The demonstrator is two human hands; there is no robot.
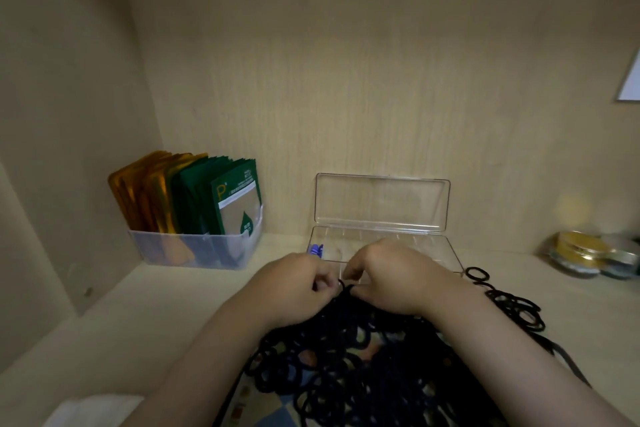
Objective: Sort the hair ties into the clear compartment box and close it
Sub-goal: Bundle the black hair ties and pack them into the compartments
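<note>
L grip (298, 282) & R grip (398, 274) pinch hair ties (346, 360) on pale wood shelf (156, 305)

Hair ties (363, 367) before compartment box (381, 204)

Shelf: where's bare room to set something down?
Widest bare patch of shelf: front left, between the bin, the left arm and the white sheet. A narrow gap lies between bin and box. A strip on the right runs between the ties and the jars. Crowded: in front of the box, where left hand and right hand pinch ties.
</note>
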